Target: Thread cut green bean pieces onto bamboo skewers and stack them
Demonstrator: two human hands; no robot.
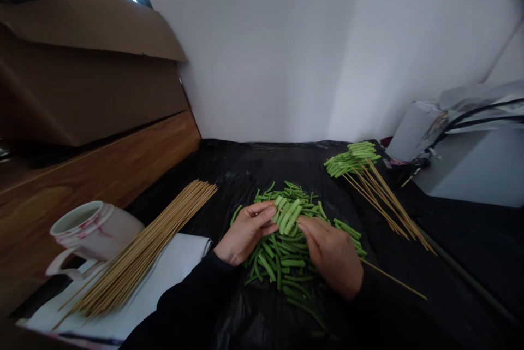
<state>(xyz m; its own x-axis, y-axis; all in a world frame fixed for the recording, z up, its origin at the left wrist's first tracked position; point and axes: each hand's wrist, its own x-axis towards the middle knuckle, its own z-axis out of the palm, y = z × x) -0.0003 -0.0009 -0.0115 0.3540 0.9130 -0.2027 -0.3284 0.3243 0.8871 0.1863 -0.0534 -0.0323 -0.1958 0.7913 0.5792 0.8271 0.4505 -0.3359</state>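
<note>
The left hand [250, 230] pinches a row of roughly five short green bean pieces [290, 215], and the right hand's [335, 254] grip closes around one thin tan wooden skewer [395, 279].

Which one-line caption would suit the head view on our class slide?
Two hands, left and right, hold cut green bean pieces threaded on a skewer above a loose pile.

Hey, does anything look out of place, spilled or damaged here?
Nothing clearly stands out. Green bean pieces lie heaped loosely on the black sheet. The mug has reddish streaks; I can't tell whether they're stains or decoration.
</note>
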